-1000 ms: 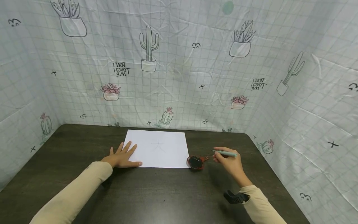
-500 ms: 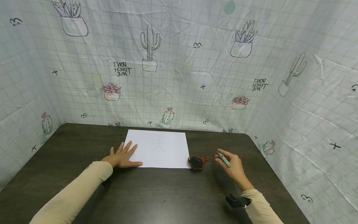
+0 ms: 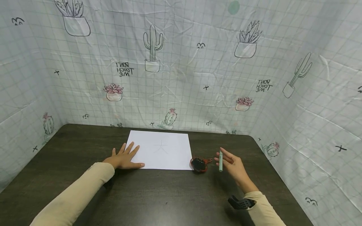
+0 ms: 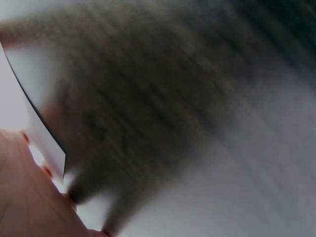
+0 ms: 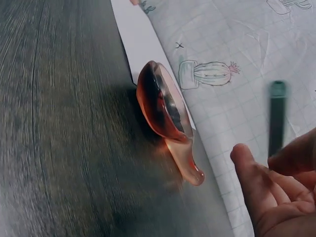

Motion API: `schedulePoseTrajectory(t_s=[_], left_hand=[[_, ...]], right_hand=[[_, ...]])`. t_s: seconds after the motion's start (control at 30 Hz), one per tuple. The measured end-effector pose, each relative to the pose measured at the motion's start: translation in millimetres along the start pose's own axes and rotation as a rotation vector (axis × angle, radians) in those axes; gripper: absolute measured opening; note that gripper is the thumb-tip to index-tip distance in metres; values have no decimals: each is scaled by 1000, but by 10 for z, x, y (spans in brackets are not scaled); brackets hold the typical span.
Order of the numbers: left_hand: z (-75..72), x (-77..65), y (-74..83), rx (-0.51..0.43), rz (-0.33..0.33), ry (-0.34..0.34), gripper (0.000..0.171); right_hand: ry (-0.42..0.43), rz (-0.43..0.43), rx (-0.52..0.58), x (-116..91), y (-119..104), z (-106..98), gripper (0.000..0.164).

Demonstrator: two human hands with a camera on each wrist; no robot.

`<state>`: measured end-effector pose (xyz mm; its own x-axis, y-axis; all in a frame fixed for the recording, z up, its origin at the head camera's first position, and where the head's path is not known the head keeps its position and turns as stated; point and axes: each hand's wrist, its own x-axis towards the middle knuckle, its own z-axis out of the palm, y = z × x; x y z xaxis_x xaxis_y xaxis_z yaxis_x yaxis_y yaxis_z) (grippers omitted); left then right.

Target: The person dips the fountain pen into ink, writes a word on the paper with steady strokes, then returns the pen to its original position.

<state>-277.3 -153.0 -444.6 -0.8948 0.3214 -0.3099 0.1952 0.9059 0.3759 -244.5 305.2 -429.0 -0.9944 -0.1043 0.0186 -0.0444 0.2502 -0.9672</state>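
My left hand (image 3: 123,160) lies with fingers spread over the left edge of a white sheet of paper (image 3: 172,158), which bears a few thin pencil-like strokes. In the left wrist view the palm (image 4: 34,192) fills the lower left corner. On the right, my right hand (image 3: 234,168) pinches a pale green pen (image 3: 221,163) between thumb and fingers, raised over the table. The right wrist view has the pen (image 5: 277,116) pointing up, blurred. A translucent orange-red dish (image 5: 185,158) with a short handle and dark contents sits at the paper's lower right corner, left of this hand.
The dark wooden table (image 3: 158,197) is bounded by a pale grid-patterned cloth (image 3: 183,78) printed with cacti, at the back and both sides. A black band (image 3: 240,202) is on the right wrist.
The pen has turned in my right hand from lying nearly level to standing lengthwise in the head view. The left hand keeps its place on the paper.
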Motion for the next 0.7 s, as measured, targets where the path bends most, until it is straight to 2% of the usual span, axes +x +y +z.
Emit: schedulePoseTrajectory(t_s=[0.13,0.3,0.43,0.7], left_hand=[[4,-3,4,1,3,5,101],[11,11,-12,-8,3,-2,103],[11,26,-41,-4,-3,-20,108],[6,26,-38,-8,5,3,104]], right_hand=[[-22,-5,107,3,-4,10,49],[-32,30,279,13,-14,13,61],[-19,48,366,36,-28,32,62],[0,77,344,65,-37,64,60]])
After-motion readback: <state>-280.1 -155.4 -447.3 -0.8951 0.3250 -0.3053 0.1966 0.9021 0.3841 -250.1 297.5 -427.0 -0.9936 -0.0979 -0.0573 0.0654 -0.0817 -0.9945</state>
